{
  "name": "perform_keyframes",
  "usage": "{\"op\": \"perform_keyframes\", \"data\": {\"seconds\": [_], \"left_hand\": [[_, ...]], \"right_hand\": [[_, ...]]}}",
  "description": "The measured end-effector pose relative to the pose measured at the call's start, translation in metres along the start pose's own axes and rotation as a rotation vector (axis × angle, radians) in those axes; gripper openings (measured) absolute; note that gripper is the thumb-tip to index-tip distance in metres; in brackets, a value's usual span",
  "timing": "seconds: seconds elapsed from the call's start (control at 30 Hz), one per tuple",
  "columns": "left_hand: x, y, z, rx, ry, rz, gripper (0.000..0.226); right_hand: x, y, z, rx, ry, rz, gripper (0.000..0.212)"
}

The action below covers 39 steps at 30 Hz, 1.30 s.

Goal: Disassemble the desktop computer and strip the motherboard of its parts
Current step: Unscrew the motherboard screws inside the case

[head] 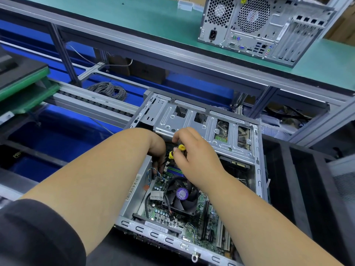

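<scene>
Head view: case (257,150) holds motherboard (194,223).

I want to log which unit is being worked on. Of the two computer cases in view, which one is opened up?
The near case lying on its side under both hands, its motherboard and fan exposed. The other case stands closed on the green shelf, rear panel toward the camera.

I see bright, even light from above, soft shadows, slight blur, and lines bending at the frame edges.
</scene>
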State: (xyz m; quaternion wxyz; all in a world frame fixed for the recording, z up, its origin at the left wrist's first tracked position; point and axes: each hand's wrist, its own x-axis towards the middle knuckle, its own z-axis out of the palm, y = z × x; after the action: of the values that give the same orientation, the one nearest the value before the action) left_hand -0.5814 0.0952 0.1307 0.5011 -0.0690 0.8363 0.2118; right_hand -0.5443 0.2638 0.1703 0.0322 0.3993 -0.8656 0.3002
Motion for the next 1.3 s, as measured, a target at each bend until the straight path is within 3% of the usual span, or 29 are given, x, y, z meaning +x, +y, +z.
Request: {"op": "perform_keyframes", "data": {"seconds": [0.2,0.33,0.57,0.7,0.97,1.07,1.3], "left_hand": [[-0.003,0.002,0.002,-0.027,-0.001,0.012,0.019],[-0.009,0.004,0.001,0.068,0.070,0.026,0.026],[-0.016,0.003,0.003,-0.014,0.076,0.122,0.028],[-0.028,0.005,0.006,-0.116,0.065,0.292,0.026],[-0.065,0.017,0.008,-0.192,0.110,0.570,0.015],[-0.078,0.043,0.016,-0.257,0.141,0.634,0.009],[-0.097,0.139,0.064,-0.073,0.240,0.751,0.006]], "right_hand": [[0.000,0.001,0.000,0.014,0.011,0.007,0.012],[0.000,0.002,-0.001,0.019,0.013,0.007,0.011],[-0.005,-0.003,-0.010,-0.022,0.064,0.016,0.012],[-0.010,-0.005,-0.035,-0.031,0.205,0.073,0.015],[-0.051,0.014,-0.104,0.320,0.539,0.328,0.013],[-0.077,0.025,-0.118,0.359,0.653,0.410,0.017],[-0.138,0.044,-0.142,0.314,0.814,0.547,0.016]]}}
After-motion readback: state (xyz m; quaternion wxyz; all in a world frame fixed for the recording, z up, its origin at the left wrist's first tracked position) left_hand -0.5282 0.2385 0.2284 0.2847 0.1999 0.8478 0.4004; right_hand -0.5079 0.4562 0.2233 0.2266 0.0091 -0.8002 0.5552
